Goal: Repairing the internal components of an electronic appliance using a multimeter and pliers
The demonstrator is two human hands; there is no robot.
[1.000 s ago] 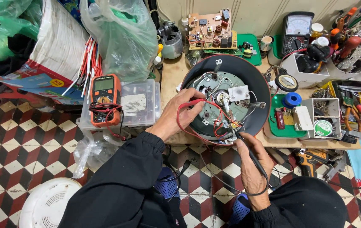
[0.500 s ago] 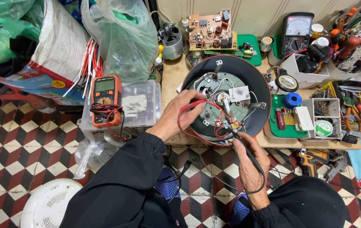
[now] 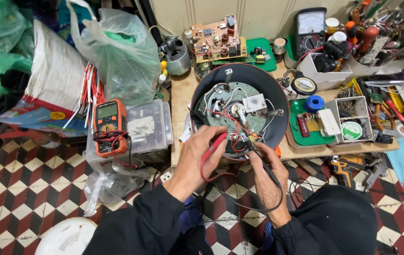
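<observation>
A round black appliance base [image 3: 268, 89] lies upside down on the workbench, showing a metal plate, wires and small parts inside. My left hand [image 3: 201, 156] grips a red test probe [image 3: 216, 144] whose tip reaches into the wiring at the near rim. My right hand [image 3: 265, 177] holds a black test probe [image 3: 258, 158] pressed to a contact beside it. Their leads run down toward my lap. An orange multimeter [image 3: 109, 126] rests on a clear plastic box [image 3: 147, 127] to the left.
A circuit board [image 3: 218, 40], an analogue meter [image 3: 309, 33], a green tray [image 3: 306, 130], solder rolls, a parts box [image 3: 353, 118] and tools crowd the bench. Plastic bags [image 3: 117, 52] pile up at left. A white round cover [image 3: 67, 238] lies on the checkered floor.
Both hands have shifted slightly along the near rim of the base, with the probes still in the wiring. Nothing was picked up or put down.
</observation>
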